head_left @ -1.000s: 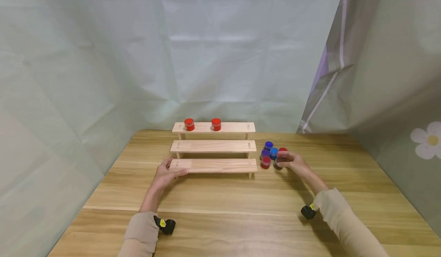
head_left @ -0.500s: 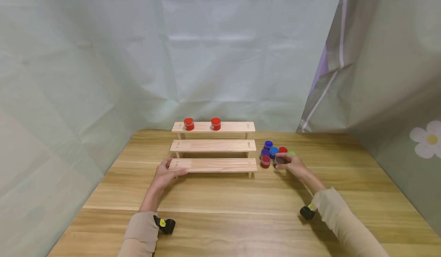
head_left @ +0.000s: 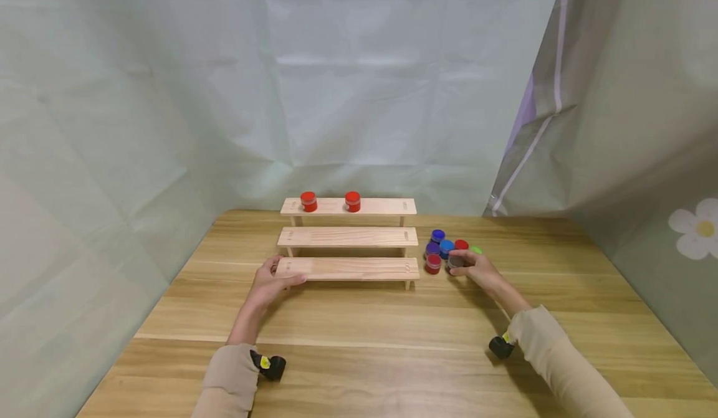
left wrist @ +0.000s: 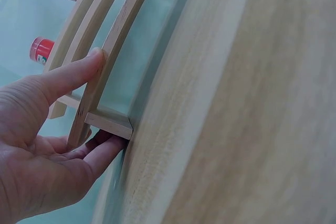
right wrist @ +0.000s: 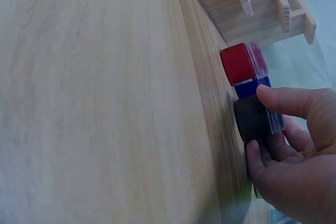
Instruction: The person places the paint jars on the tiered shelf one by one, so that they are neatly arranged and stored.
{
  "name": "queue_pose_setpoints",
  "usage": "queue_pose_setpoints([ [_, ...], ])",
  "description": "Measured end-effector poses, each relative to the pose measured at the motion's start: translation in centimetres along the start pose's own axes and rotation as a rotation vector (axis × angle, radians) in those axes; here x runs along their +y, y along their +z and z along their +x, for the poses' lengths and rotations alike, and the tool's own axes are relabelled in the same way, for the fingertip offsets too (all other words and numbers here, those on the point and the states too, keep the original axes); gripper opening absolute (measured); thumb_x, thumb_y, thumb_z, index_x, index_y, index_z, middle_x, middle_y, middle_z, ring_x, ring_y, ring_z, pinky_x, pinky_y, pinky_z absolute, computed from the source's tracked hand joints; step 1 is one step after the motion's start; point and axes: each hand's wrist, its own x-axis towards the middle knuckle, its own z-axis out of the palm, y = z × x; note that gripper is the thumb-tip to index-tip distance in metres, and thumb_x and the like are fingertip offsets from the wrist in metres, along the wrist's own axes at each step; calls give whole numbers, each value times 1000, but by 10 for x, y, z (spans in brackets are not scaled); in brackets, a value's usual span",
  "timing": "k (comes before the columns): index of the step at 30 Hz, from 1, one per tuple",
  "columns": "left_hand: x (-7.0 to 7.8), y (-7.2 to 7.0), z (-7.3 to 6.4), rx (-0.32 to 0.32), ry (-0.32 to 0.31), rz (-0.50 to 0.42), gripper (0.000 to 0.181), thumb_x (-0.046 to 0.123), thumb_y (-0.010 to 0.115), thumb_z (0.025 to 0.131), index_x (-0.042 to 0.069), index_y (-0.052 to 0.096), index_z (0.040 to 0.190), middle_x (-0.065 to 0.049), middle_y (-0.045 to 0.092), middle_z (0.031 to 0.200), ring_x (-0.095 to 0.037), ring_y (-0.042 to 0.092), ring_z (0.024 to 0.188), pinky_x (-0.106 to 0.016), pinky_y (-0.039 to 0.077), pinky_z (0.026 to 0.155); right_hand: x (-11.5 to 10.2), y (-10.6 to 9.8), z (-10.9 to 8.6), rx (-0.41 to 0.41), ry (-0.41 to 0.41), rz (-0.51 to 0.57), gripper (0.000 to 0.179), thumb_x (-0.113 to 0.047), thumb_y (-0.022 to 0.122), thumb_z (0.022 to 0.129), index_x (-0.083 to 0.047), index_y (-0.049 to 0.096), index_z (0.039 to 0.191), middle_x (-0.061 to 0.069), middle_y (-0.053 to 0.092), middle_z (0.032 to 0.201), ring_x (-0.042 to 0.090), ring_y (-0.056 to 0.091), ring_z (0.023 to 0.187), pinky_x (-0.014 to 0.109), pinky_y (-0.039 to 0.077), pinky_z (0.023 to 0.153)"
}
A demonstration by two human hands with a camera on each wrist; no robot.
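A three-step wooden rack (head_left: 348,268) stands on the table. My left hand (head_left: 270,284) grips the left end of its lowest step. In the left wrist view the thumb of the left hand (left wrist: 47,145) lies along the board while the other fingers reach behind and under, by the support. Off the rack's right side, my right hand (head_left: 477,270) holds a dark, blackish paint jar (right wrist: 254,119) between thumb and fingers, among the other jars. A dark red jar (head_left: 433,264) is just left of it.
Two red jars (head_left: 308,202) sit on the top step. Beside the right hand are a light blue jar (head_left: 447,248), a purple jar (head_left: 432,251), a dark blue jar (head_left: 438,236), a red jar (head_left: 461,245) and a partly hidden green jar (head_left: 476,250). Curtains enclose the table.
My right hand has shifted slightly and its fingers have settled round the dark jar, uncovering the green jar behind. The left hand keeps its hold on the rack.
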Motion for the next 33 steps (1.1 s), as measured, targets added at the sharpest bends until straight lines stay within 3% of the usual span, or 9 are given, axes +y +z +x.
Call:
queue_pose_setpoints([
  [12, -2, 0, 1, 1, -4, -7, 99, 16, 78, 80, -5, 14, 153, -30, 18, 157, -42, 25, 143, -52, 24, 119, -1, -1, -1, -7, 6, -4, 51, -8, 65, 90, 5, 49, 137, 29, 52, 137, 29, 55, 120, 21, 46, 89],
  [19, -1, -1, 1, 4, -9, -3, 98, 15, 78, 80, -5, 15, 153, -30, 18, 157, -42, 25, 143, -53, 23, 120, -5, -2, -3, -8, 19, 7, 53, -10, 64, 91, 4, 47, 140, 29, 48, 142, 37, 49, 128, 40, 42, 106],
  [30, -1, 0, 1, 5, -6, -7, 100, 16, 78, 80, -5, 13, 153, -30, 19, 157, -42, 26, 143, -52, 22, 120, -14, -6, -2, 12, 21, 38, 56, -14, 65, 91, 3, 46, 141, 26, 46, 146, 39, 42, 136, 49, 29, 118],
  [33, -2, 0, 1, 7, -6, -14, 100, 15, 79, 80, -5, 13, 153, -29, 20, 157, -41, 27, 142, -52, 23, 120, -18, -8, -2, 11, 12, 25, 56, -13, 65, 91, 4, 46, 141, 27, 47, 145, 40, 44, 135, 50, 31, 117],
])
